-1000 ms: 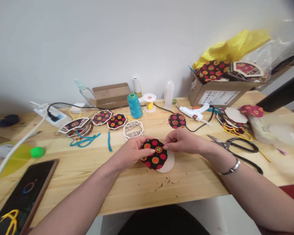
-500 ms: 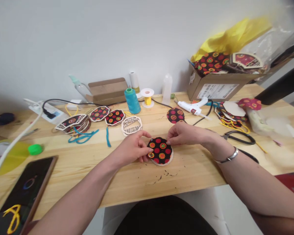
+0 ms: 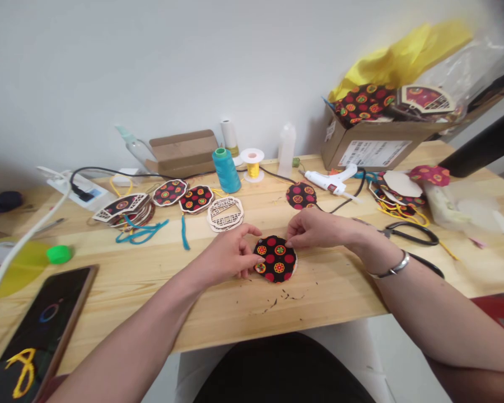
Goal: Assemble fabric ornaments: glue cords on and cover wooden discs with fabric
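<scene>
A round piece of black fabric with red dots and yellow-orange flowers lies on the table near its front edge, a thin pale rim showing at its lower right. My left hand holds its left edge, thumb on top and the other fingers curled at the side and partly hidden. At the upper right edge, my right hand pinches the fabric between thumb and fingers. Just beyond the left hand lies a round wooden lattice cutout. Another dotted fabric round is behind the right hand.
Behind stand a teal thread cone, a yellow thread spool and a white glue gun. Black-handled scissors lie right of my right wrist. A cardboard box sits back right, a phone front left. Dark scraps dot the front.
The fabric has shifted slightly toward me over the pale disc beneath, so less of the pale rim shows. Both hands keep nearly the same places. The view has tilted slightly.
</scene>
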{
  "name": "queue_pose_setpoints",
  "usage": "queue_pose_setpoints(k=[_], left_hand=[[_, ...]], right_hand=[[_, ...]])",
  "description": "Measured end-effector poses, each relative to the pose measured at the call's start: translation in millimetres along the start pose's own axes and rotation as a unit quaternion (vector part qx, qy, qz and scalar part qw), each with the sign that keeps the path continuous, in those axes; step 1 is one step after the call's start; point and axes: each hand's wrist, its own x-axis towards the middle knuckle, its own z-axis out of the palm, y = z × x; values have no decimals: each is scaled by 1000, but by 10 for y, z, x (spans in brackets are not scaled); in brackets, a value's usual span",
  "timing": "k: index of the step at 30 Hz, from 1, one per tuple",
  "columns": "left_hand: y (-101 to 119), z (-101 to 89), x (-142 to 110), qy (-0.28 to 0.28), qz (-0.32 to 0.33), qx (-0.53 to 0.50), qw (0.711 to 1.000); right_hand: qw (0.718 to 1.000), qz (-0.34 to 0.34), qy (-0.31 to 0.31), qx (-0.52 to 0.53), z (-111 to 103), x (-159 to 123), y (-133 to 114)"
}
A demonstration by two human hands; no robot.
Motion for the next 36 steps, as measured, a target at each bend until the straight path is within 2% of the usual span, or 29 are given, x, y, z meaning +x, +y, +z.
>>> queue_pose_setpoints(k=[25, 29, 31, 34, 36], left_hand=[[29, 15, -7, -3, -38, 35, 999], [-10, 11, 14, 14, -26, 25, 999], [-27, -12, 27, 72, 11, 20, 997], [-36, -59, 33, 189, 138, 37, 972], [-30, -74, 22, 203, 220, 65, 952]], right_hand=[[1000, 23, -3, -15, 6, 1, -30], [1000, 2, 12, 5, 2, 6, -1], [998, -39, 31, 45, -5, -2, 20], [984, -113, 12, 138, -5, -29, 43], [971, -147, -29, 188, 7, -50, 41]])
